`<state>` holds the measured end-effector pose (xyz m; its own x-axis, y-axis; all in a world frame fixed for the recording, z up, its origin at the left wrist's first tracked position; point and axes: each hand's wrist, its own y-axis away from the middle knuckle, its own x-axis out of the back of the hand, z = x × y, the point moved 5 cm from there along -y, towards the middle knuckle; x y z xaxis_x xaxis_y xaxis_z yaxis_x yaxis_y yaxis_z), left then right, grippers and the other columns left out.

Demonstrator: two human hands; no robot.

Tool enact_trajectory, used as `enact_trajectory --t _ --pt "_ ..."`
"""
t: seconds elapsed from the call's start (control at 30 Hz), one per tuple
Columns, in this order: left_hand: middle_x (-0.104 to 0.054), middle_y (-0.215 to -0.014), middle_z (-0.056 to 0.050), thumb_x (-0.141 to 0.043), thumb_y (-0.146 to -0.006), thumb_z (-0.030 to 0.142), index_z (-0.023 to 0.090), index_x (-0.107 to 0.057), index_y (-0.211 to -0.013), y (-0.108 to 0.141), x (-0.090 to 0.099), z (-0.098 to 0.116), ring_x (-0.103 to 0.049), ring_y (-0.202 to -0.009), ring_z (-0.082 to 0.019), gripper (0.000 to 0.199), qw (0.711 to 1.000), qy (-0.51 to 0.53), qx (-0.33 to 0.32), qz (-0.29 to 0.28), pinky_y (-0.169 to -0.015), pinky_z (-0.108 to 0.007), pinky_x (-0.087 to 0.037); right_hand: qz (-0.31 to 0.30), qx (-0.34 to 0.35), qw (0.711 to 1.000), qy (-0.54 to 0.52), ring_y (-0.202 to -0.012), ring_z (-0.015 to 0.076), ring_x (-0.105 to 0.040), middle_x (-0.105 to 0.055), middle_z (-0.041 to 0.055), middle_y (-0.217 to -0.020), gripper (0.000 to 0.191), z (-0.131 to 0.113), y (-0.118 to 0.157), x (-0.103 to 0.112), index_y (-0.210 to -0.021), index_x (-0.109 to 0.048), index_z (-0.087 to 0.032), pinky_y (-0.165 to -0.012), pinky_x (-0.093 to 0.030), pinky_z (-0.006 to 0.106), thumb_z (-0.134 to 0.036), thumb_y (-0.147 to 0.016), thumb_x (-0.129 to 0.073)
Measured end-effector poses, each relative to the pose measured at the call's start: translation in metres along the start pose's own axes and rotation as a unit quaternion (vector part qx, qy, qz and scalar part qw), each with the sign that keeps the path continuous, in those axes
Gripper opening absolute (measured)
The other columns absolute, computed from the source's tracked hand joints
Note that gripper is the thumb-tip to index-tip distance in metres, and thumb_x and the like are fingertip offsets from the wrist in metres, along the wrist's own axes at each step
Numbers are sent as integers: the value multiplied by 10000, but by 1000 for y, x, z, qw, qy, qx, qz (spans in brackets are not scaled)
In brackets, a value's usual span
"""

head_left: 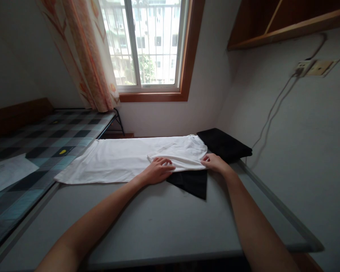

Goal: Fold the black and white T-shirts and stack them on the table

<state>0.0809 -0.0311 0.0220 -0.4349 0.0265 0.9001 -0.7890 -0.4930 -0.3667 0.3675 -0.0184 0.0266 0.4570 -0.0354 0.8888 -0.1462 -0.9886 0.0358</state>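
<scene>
A white shirt (124, 158) lies spread across the table, its hem toward the left and its collar end at the right. Its near right side is folded over in a creased flap. My left hand (158, 170) rests on the near edge of this flap, fingers apart and lying on the cloth. At the right end of the same edge, my right hand (214, 163) pinches the white fabric between thumb and fingers. A black piece of cloth (191, 183) sticks out from under the shirt between my hands; whether it is the shirt's sleeve I cannot tell.
A folded black garment (225, 143) lies at the table's back right, against the shirt. The grey table (158, 226) meets the wall on the right. At left is a bed with a checked mat (82, 132) and a paper sheet (11, 172). Cords hang from a wall socket (303, 68).
</scene>
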Motion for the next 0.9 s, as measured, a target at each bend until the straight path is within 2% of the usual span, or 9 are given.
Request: enact_trajectory --t 0.1,0.23,0.47,0.57,0.63,0.7,0.73,0.83,0.9 --pt "-594 -1245 -68 -470 -961 366 308 -662 -1212 0 -1 0 -519 -1169 -221 321 1000 0 1 0 -1055 -386 -347 -86 8 993 -86 -668 185 -622 -690 58 -690 122 8 1 0 -686 -687 -145 -597 -437 248 -265 -669 -696" --pt "-597 -1238 -64 -480 -959 364 303 -667 -1200 -1 -1 0 -529 -1141 -217 312 1000 -8 -3 0 -1045 -386 -355 -149 19 978 -147 -614 162 -576 -655 31 -626 205 11 5 1 -664 -692 -137 -588 -431 255 -327 -608 -743" --pt "-595 -1245 -69 -480 -960 360 300 -666 -1211 0 -2 -2 -532 -1146 -213 318 1000 -5 -12 1 -1040 -386 -358 -188 7 974 -130 -594 149 -548 -641 24 -604 177 15 6 0 -634 -677 -143 -580 -411 256 -292 -582 -757" --pt "-595 -1251 -68 -483 -959 369 306 -663 -1219 0 -3 -2 -529 -1166 -216 322 1000 -3 -13 0 -1049 -390 -353 -140 18 984 -106 -629 163 -574 -653 33 -658 173 9 4 4 -683 -676 -147 -590 -415 255 -281 -601 -748" --pt "-598 -1251 -68 -474 -964 372 305 -663 -1219 0 -3 -3 -528 -1174 -216 324 1000 -1 -14 0 -1051 -390 -352 -41 52 994 -87 -644 162 -571 -642 33 -683 192 -6 3 8 -722 -670 -153 -594 -404 255 -327 -660 -720" --pt "-604 -1247 -67 -452 -976 370 306 -664 -1219 -1 -3 -3 -532 -1172 -213 329 1000 0 -16 2 -1049 -391 -353 61 111 988 -89 -632 151 -545 -613 24 -670 242 -32 5 5 -740 -650 -160 -598 -388 256 -402 -759 -640" --pt "-606 -1246 -66 -439 -982 368 308 -664 -1220 -1 -3 -3 -533 -1170 -212 333 1000 0 -16 2 -1048 -392 -354 77 148 980 -106 -627 143 -533 -609 19 -675 267 -48 8 -3 -766 -643 -164 -602 -385 254 -423 -805 -590" --pt "-606 -1250 -64 -422 -990 358 313 -659 -1225 -1 -3 -2 -532 -1176 -214 336 1000 -2 -14 3 -1047 -402 -353 37 232 960 -152 -576 124 -470 -561 -9 -615 319 -88 15 -38 -768 -613 -173 -563 -345 246 -450 -873 -494" --pt "-601 -1258 -70 -444 -982 351 308 -653 -1232 -1 -2 -2 -528 -1185 -219 329 1000 -4 -15 5 -1047 -405 -354 5 252 956 -150 -579 117 -456 -551 -16 -608 325 -103 18 -55 -732 -591 -177 -564 -328 242 -441 -885 -480"
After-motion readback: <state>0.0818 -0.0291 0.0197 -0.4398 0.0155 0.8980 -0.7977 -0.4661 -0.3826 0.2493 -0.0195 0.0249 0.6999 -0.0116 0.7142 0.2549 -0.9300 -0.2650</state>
